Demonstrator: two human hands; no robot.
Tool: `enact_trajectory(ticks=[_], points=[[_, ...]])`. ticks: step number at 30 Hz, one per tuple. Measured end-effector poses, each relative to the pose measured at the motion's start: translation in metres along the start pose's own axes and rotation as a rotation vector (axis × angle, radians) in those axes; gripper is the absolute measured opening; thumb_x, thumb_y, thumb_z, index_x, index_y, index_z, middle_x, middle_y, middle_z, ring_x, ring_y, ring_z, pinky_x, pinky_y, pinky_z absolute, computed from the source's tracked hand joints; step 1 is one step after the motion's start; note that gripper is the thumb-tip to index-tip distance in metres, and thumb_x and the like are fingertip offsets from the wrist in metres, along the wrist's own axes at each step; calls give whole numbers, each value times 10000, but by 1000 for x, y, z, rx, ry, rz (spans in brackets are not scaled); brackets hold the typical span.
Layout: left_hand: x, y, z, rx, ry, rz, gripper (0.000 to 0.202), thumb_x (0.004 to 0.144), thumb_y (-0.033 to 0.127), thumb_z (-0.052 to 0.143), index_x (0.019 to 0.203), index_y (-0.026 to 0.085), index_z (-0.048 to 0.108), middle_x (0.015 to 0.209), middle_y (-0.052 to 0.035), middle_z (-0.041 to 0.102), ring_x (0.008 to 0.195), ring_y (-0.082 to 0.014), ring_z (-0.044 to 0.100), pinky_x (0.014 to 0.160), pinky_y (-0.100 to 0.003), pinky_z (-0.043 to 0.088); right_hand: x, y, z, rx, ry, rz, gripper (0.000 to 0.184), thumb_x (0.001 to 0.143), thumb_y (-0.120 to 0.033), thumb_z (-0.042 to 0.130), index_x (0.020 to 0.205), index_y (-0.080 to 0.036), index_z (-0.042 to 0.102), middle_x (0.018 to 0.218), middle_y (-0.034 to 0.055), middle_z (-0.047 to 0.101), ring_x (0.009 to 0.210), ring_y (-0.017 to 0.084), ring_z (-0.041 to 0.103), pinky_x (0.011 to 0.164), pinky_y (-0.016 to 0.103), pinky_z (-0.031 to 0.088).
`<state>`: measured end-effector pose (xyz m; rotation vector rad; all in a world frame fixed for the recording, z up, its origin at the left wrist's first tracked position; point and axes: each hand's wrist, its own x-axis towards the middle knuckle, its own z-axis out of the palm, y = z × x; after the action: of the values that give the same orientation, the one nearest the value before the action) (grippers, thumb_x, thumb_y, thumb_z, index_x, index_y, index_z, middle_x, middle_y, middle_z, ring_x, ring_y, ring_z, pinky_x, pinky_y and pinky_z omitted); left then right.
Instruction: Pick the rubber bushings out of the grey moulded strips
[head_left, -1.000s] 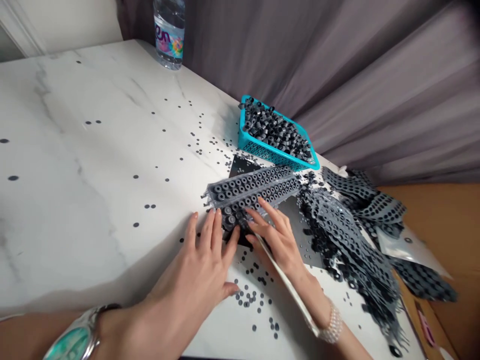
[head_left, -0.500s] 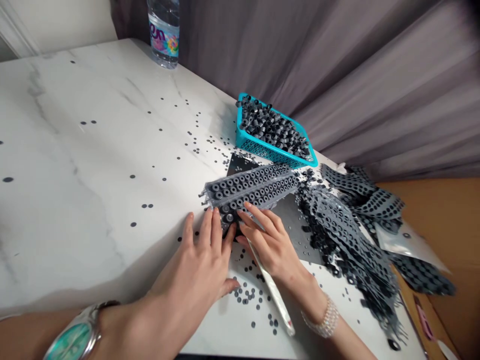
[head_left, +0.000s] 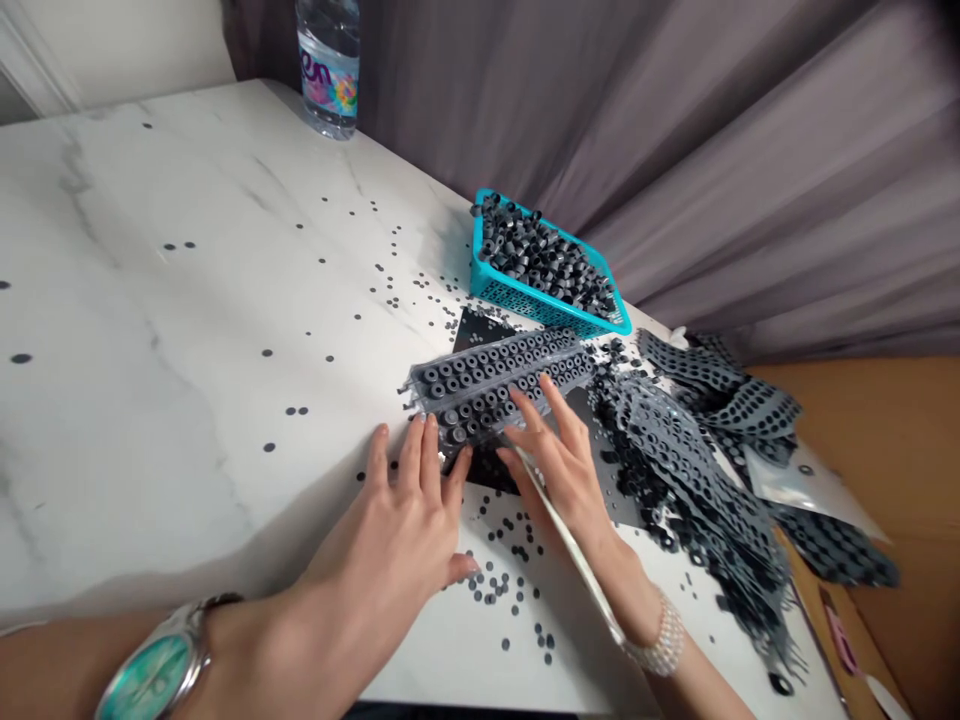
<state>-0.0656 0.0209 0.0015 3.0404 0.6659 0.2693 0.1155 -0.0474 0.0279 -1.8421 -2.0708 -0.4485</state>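
A dark grey moulded rubber sheet [head_left: 491, 365] with rows of raised rings lies slantwise on the table. My left hand [head_left: 401, 530] is open, fingers stretched, its fingertips pressing on the sheet's near left end. In my right hand [head_left: 566, 475] is a slim white stick [head_left: 574, 555], pinched near its upper end, with its rear end reaching back to the wrist. The index and middle fingers of that hand stretch over the ring rows; whether they touch them is unclear. Small black discs [head_left: 491, 585] are scattered below the hands. Under the sheet lies a dark mat [head_left: 592, 470].
A turquoise basket [head_left: 525, 290] full of small grey rubber rings stands behind the sheet. Perforated rubber scraps [head_left: 690, 470] pile up on the right, beside a clear plastic bag [head_left: 810, 485]. A water bottle [head_left: 328, 75] stands at the back, near a grey curtain [head_left: 600, 100].
My right hand has moved right and a little up along the sheet, its fingers spreading away from the left hand. The stick has swung with it. My left hand stays in place.
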Motion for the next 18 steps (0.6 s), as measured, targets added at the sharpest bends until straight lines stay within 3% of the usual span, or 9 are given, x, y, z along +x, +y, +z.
enact_trajectory(ticks=[5,10,18], points=[[2,2,-4,-20,-46,-46,889,656,671,700,1326,103,567,1371,-338,467,1301,-463,458,1024,-642,381,-1,-13,-1,152,-53,-142,96,936,-160,543,1027,-191,548,1189,90,705,1328,277,491,1014,443,462],[4,2,-7,-21,-69,-59,857,629,667,724,1269,105,626,1373,-328,470,1302,-455,461,1025,-635,386,1,-15,0,154,-66,-186,70,948,-173,526,1007,-171,563,1172,94,713,1300,265,522,1012,428,456],[2,2,-5,16,-56,-37,779,653,671,704,1185,102,690,1357,-321,500,1304,-444,464,1034,-628,378,3,-15,3,58,-139,-250,142,950,-128,479,1032,-149,593,1220,139,684,1373,234,436,1059,408,425]])
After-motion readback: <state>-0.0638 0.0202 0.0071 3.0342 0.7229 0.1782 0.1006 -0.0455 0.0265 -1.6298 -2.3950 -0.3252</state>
